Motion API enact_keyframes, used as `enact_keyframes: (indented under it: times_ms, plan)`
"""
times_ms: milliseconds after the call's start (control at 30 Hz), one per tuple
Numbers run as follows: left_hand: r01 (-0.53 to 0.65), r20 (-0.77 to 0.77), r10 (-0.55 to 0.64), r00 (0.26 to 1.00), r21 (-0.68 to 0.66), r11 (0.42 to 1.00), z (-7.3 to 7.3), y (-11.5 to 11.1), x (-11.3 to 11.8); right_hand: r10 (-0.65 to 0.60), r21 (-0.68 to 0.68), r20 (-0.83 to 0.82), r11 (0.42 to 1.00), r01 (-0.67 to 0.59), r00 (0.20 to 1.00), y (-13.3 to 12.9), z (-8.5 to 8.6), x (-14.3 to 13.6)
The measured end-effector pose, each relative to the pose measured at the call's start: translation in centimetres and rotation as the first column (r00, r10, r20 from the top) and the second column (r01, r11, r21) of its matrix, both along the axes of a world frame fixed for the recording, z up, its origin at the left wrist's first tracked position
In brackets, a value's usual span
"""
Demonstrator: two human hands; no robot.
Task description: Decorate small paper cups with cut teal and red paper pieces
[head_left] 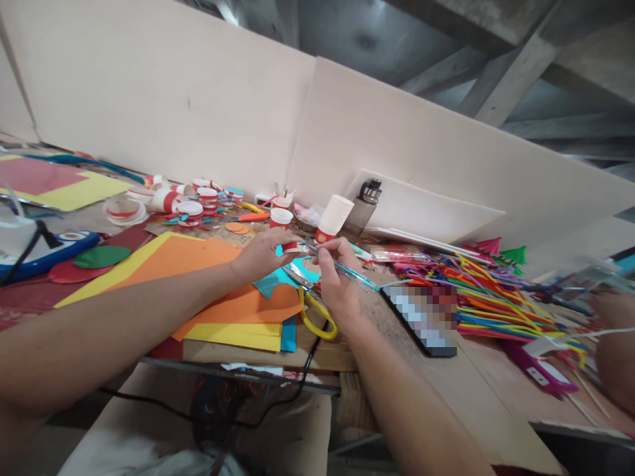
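My left hand (260, 254) pinches a short red-and-white paper cup piece (294, 247), with a bit of blue showing beside the fingers. In my right hand (340, 274) is a slim pen-like tool with a clear blue barrel (356, 275). Its thin tip points at the cup piece; whether they touch I cannot tell. Below the hands lie scissors with yellow handles (317, 318) and a cut sheet of light blue paper (272, 283). Beneath these are orange paper (211, 256) and yellow paper (235, 336).
Behind the hands stand a stack of paper cups (336, 215), a single cup (281, 218) and a dark bottle (364, 206). Several cut cup pieces (191, 213) sit at back left. A phone (424, 318) and colourful pipe cleaners (496, 301) lie right, near another person's arm (615, 344).
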State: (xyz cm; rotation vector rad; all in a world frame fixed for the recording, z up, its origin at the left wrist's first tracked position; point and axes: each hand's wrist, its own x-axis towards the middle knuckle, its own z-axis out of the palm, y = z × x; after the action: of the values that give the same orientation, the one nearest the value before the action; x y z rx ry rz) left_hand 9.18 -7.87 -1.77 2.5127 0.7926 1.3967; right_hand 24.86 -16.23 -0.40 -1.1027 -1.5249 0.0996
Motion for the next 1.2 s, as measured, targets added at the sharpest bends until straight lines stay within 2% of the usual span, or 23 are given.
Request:
enact_keyframes:
  times_ms: [100,433,700,1200]
  plan:
    - [0.012,0.001,-0.012,1.0,-0.005,1.0,0.07,-0.07,0.03,0.012,0.012,0.005,1.0,-0.012,1.0,-0.23,0.01,-0.11]
    - [0.02,-0.017,-0.021,1.0,-0.035,0.999,0.11,0.04,-0.01,-0.021,0.077,0.201,0.997,0.005,0.979,-0.38,0.1,-0.6]
    - [0.035,-0.011,-0.035,0.999,0.021,0.999,-0.11,0.29,-0.04,-0.044,0.086,0.226,0.996,0.025,0.973,-0.39,0.16,-0.65]
    - [0.059,-0.004,-0.059,0.998,0.033,0.998,-0.29,0.41,-0.01,-0.04,0.104,0.254,0.994,0.014,0.966,-0.31,0.31,-0.73]
